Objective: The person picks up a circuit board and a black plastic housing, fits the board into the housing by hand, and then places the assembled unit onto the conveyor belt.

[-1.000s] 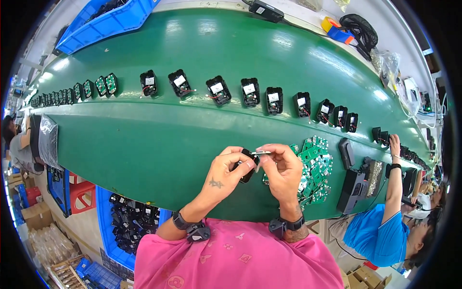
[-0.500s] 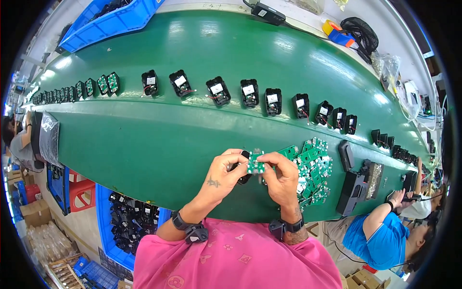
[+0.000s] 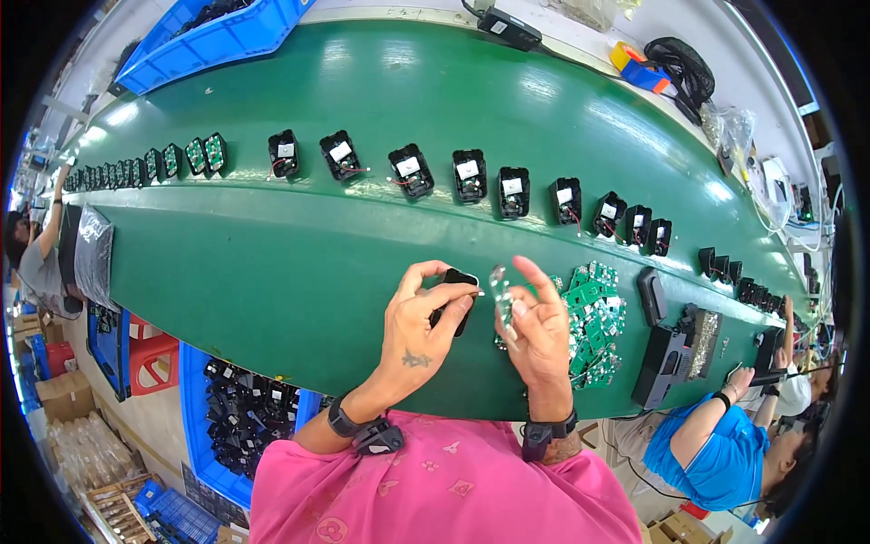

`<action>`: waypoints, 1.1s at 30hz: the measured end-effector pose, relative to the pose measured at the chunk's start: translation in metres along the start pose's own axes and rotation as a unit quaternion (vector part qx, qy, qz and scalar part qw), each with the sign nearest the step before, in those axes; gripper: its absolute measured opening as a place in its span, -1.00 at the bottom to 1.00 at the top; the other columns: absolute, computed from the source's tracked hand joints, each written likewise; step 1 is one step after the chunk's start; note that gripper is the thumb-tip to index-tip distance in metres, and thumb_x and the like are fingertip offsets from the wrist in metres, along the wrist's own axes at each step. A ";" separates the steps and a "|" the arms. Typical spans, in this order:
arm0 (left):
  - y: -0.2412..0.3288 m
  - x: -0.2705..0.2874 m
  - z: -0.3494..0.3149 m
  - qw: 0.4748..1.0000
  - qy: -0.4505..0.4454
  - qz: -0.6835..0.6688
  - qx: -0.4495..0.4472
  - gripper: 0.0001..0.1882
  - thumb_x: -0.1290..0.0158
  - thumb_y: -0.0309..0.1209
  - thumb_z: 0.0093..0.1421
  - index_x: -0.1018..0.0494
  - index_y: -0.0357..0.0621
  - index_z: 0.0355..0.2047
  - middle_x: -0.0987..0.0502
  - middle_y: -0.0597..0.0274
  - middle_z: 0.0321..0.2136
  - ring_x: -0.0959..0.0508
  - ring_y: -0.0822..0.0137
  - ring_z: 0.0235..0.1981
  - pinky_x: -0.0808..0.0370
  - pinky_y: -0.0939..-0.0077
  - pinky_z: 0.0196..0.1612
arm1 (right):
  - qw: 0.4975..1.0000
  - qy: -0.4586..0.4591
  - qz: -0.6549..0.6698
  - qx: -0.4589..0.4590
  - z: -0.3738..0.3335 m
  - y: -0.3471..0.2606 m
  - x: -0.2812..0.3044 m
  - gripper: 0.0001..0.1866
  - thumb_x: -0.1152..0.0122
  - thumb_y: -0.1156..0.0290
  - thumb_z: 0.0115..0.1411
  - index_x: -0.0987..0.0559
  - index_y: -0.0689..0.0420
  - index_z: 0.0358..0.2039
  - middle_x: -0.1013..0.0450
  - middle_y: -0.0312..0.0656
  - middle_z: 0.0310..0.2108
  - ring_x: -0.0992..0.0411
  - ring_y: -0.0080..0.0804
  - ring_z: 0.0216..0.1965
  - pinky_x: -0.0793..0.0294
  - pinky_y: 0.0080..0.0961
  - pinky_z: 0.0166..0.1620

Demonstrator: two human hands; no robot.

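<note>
My left hand point(image 3: 421, 313) is closed, its fingers around a black plastic housing point(image 3: 464, 279) just above the green table. Thumb and forefinger meet over the housing, with a small pale piece, perhaps a plug, at their tips. My right hand point(image 3: 536, 331) grips a green circuit board point(image 3: 501, 292), turned almost edge-on and blurred, with the forefinger lifted off it. The board is apart from the housing. Right beside that hand lies a heap of green circuit boards point(image 3: 594, 317).
Across the green table point(image 3: 272, 245) runs a row of black housings point(image 3: 470, 176) with white labels and wires. Farther left are housings with boards point(image 3: 215, 154). A black device point(image 3: 660, 372) stands at right, near a person in blue point(image 3: 711, 453). A blue bin point(image 3: 195, 408) is below left.
My right hand has drawn the board away from my left fingers and tipped it on edge. More of the black housing shows. At far left a person's arm now reaches onto the table.
</note>
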State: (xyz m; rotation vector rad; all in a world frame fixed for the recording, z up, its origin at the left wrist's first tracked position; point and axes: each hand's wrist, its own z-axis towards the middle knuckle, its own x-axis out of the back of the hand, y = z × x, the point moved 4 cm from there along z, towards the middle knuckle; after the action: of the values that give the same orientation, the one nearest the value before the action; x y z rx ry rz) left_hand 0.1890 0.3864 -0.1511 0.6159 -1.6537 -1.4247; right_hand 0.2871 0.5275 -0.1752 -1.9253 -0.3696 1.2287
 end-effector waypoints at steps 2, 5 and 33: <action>0.006 0.000 0.000 1.000 0.009 0.026 -0.012 -0.87 -0.14 -0.56 0.16 -0.61 -0.30 -0.28 -0.47 0.05 -0.08 -0.58 0.36 -0.26 -0.51 0.54 -0.24 | 0.998 -0.020 0.015 -0.062 -0.002 0.006 -0.001 -0.64 -0.15 0.57 0.29 -0.40 0.30 0.09 -0.50 -0.21 -0.24 -0.44 -0.61 -0.38 -0.41 -0.69 -0.38; 0.009 -0.001 -0.001 0.998 0.005 0.054 -0.022 -0.86 -0.13 -0.58 0.15 -0.61 -0.31 -0.27 -0.47 0.07 -0.06 -0.58 0.39 -0.30 -0.51 0.54 -0.28 | 0.993 -0.002 -0.119 -0.012 -0.004 0.007 0.003 -0.78 -0.18 0.55 0.29 -0.50 0.30 -0.07 -0.50 -0.25 -0.36 -0.44 -0.62 -0.47 -0.41 -0.70 -0.48; -0.032 -0.028 -0.004 0.877 -0.202 -0.392 0.191 -0.43 -0.07 -0.51 0.28 -0.20 -0.13 0.28 -0.42 0.05 0.08 -0.51 0.35 0.01 -0.63 0.46 -0.08 | 0.862 -0.023 -0.475 0.174 0.003 -0.011 -0.009 -0.85 -0.37 0.60 0.03 -0.69 0.14 -0.34 -0.41 -0.18 -0.10 -0.31 -0.28 -0.07 -0.37 -0.40 -0.07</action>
State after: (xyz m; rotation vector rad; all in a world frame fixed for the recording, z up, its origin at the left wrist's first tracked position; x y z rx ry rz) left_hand 0.2026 0.3995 -0.1895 1.4129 -2.1739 -1.8875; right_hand 0.2820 0.5305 -0.1622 -1.1247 -0.9172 0.6012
